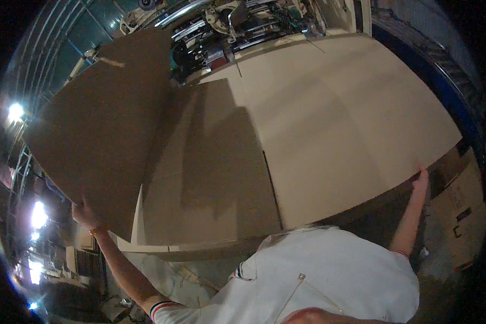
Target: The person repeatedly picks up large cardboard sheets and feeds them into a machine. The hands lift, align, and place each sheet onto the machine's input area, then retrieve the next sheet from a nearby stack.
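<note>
A large creased cardboard sheet (pixel 318 124) spreads across the view in front of me. Its left part is a raised brown panel (pixel 97 124), tilted up, with its shadow falling over the middle section. My left hand (pixel 85 215) is closed on the lower left edge of that panel, fingers partly behind it. Far to the right, my right hand (pixel 421 179) is at the sheet's near edge, closed around it as far as I can see. Whether the raised panel is one piece with the flat part I cannot tell.
Beyond the sheet stands a machine (pixel 221 32) with metal rollers and rods. A dark blue rail (pixel 443 86) runs along the right. Flattened cardboard (pixel 453 216) sits at the lower right, and stacked cardboard (pixel 81 259) at the lower left.
</note>
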The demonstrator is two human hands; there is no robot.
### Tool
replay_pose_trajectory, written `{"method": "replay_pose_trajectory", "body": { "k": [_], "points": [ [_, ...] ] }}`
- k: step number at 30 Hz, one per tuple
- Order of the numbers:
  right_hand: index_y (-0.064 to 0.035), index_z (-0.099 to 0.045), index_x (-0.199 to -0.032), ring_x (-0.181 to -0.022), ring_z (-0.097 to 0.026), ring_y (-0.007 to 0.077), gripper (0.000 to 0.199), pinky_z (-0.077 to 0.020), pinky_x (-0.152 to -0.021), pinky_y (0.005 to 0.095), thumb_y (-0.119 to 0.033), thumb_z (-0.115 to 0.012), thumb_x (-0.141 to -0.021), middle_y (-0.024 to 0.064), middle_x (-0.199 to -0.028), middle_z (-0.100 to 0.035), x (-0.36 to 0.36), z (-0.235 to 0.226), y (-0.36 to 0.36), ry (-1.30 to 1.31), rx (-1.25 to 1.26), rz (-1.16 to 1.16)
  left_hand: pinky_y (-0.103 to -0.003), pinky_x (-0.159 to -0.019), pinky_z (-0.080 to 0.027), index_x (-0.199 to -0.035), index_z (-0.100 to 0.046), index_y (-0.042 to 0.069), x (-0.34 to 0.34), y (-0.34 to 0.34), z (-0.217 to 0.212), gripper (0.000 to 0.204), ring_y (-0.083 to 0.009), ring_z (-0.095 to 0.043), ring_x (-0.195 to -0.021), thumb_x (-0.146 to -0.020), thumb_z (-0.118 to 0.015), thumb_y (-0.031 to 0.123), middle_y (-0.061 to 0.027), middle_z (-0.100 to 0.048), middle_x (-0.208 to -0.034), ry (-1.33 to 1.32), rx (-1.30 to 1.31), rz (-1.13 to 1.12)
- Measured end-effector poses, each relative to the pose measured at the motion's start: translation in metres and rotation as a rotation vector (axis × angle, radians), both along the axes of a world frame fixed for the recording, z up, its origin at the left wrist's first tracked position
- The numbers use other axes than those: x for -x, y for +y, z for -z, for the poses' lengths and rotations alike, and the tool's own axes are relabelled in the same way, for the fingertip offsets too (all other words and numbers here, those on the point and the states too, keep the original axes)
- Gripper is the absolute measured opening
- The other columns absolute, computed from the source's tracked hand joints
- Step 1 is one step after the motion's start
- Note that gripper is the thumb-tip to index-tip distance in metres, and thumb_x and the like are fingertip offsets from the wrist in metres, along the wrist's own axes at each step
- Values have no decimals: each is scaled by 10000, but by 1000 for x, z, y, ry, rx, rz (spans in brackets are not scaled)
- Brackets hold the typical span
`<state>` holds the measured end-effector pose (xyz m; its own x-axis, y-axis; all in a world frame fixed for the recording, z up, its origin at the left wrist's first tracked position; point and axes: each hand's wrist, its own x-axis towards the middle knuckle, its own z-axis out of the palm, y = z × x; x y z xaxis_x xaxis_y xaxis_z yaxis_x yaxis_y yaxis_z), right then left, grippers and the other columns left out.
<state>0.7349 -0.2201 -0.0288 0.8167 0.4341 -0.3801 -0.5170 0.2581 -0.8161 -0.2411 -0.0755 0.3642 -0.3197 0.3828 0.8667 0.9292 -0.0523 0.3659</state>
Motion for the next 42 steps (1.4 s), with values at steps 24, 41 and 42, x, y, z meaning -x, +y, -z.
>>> {"method": "replay_pose_trajectory", "body": {
  "k": [24, 41, 42],
  "points": [
    [-42, -319, -1420, -1230, -420, 304, 620, -354, -1035, 456, -387, -496, -937, 106, -1366, -437, 7, 87, -187, 278, -394, 264, -333, -700, -514, -982, -692, 32, 29, 101, 210, 168, -261, -662, -779, -865, -600, 109, -149, -680, -871, 137, 258, 199],
    [31, -671, -950, -707, -639, 210, 233, -539, -653, 346, -143, -726, -806, 117, -887, -687, 127, -201, 5, -1038, 176, 512, -354, -729, -517, -967, -684, -5, -54, 46, 186, 171, -296, -666, -822, -819, -666, 80, -157, -683, -893, -24, 480, -58],
    [34, -674, -906, -656, -634, 197, 211, -522, -602, 332, -132, -741, -794, 112, -815, -694, 131, -201, 19, -1307, 319, 482, -358, -734, -515, -969, -681, -8, -54, 50, 190, 177, -300, -665, -833, -816, -662, 80, -157, -683, -893, -13, 413, 13]
  ]
}}
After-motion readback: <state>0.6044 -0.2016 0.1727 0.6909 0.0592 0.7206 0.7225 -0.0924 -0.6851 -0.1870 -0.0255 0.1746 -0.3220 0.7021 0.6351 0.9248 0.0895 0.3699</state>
